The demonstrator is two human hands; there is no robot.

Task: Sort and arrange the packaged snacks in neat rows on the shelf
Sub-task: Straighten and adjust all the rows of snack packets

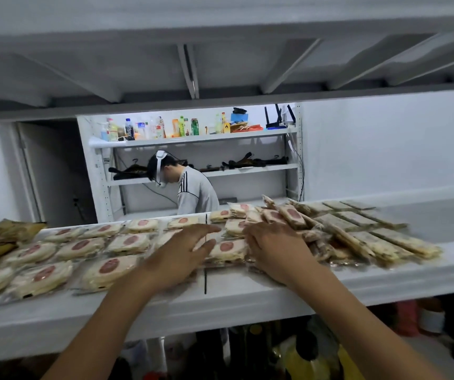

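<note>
While left hand (184, 250) lies flat, snack pack (227, 248) between, right hand (272, 242) opposite

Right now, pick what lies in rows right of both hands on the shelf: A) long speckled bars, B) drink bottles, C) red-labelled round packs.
A: long speckled bars lie in rows right of the right hand; the rows of red-labelled packs lie left of it.

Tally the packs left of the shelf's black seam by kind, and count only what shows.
Red-dot packs: 10 with the dot showing
Brown packs: 2, blurred and cut off by the frame edge
Total: 12 at least; the left hand may cover more.
</note>
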